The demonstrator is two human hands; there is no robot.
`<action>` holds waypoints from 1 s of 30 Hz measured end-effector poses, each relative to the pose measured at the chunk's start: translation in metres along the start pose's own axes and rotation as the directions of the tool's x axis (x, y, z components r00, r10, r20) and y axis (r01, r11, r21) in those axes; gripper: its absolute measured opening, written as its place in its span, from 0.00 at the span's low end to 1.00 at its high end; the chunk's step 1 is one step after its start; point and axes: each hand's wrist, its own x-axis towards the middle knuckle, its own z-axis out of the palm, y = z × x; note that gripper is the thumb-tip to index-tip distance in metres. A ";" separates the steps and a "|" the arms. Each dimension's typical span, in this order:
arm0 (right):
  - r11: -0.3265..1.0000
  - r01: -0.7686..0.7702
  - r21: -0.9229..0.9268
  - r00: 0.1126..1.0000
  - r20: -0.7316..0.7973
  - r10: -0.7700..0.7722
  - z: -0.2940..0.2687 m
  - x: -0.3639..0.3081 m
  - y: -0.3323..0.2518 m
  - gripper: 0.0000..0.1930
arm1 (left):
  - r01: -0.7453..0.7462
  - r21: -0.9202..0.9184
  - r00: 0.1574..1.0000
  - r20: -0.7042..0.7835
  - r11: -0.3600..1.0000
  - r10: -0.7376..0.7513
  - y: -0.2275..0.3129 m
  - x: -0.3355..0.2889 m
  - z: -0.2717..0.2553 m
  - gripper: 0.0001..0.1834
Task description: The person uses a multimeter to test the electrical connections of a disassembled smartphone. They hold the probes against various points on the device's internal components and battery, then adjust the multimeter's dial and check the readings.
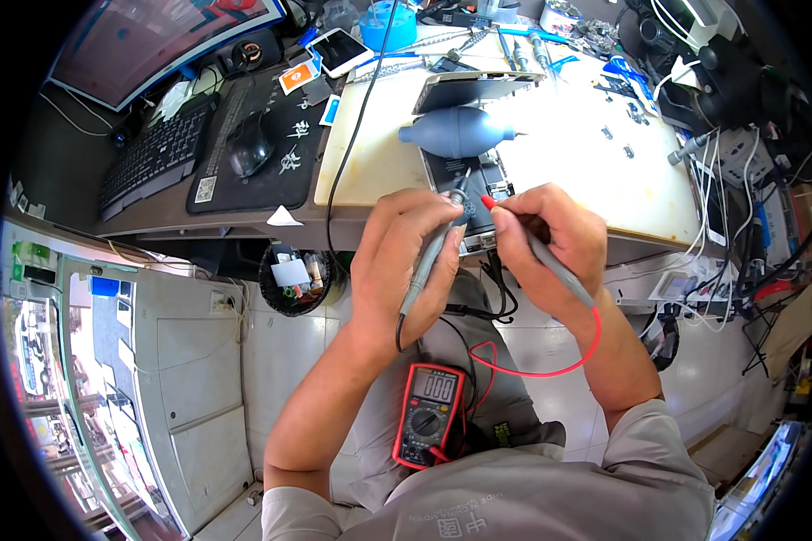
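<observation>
My left hand [383, 252] is closed on a grey multimeter probe with a black lead [421, 270], its tip pointing down at an opened phone [446, 171]. Between the fingers of my right hand [564, 230] is a second grey probe with a red tip and red lead [558, 269], held over the phone's right side. Whether either tip touches the phone I cannot tell. A blue-grey rubber air blower [460, 132] lies across the phone's far part, against a tilted screen panel [469, 89]. On my lap rests a red multimeter [429, 413], its display lit.
A pale work mat [595, 176] covers the bench. Tools, a white-faced phone [338, 52] and a blue round holder [389, 27] stand at the back. Leftward are a mouse [249, 144], keyboard [158, 158] and monitor. Small loose parts and cables lie right; a bin [267, 287] stands below.
</observation>
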 end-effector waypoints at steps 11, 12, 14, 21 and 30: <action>0.954 0.118 -0.274 0.976 0.211 -0.060 -0.036 0.012 -0.017 0.13 | -0.269 0.231 0.938 0.285 0.935 0.200 0.007 0.027 -0.013 0.25; 0.960 0.086 -0.265 0.968 0.251 -0.017 -0.034 0.014 -0.013 0.15 | -0.300 0.274 0.921 0.332 0.914 0.202 0.008 0.033 -0.013 0.27; 0.935 0.109 -0.336 0.967 0.252 -0.022 -0.027 0.013 -0.008 0.14 | -0.294 0.307 0.915 0.363 0.905 0.174 0.008 0.036 -0.012 0.27; 0.862 0.160 -0.480 0.971 0.233 -0.050 -0.016 0.013 -0.010 0.12 | -0.230 0.351 0.906 0.418 0.908 0.067 0.010 0.033 -0.009 0.30; 0.836 0.182 -0.518 0.962 0.271 -0.042 -0.016 0.015 -0.013 0.13 | -0.222 0.368 0.915 0.398 0.903 0.063 0.012 0.033 -0.007 0.29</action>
